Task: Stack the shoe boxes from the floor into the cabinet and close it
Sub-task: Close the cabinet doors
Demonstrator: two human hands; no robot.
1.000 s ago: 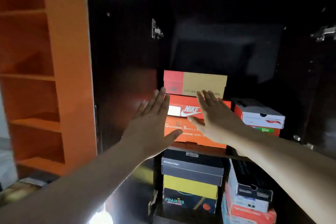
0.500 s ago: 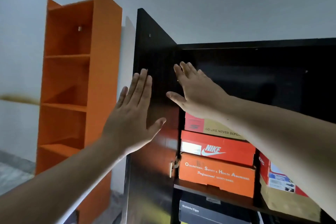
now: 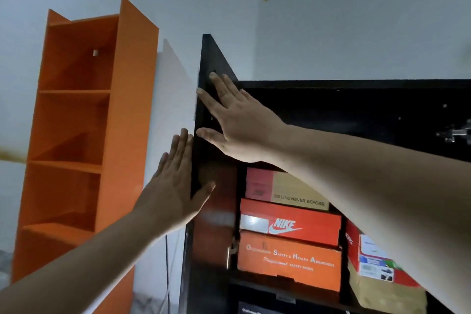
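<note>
Tall black cabinet door upright, swung open leftward, edge toward viewer, left hand flat behind its edge, right hand flat on inner face, both shifted left since earlier, shoe boxes stacked lengthwise inside cabinet.

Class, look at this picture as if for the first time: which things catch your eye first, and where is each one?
The tall orange shelf unit stands out at the left against the pale wall. In the middle, the left hand and the right hand lie flat with straight fingers at the open black cabinet door. Inside the cabinet, low and right of centre, three boxes are stacked, the red Nike box in the middle.
</note>
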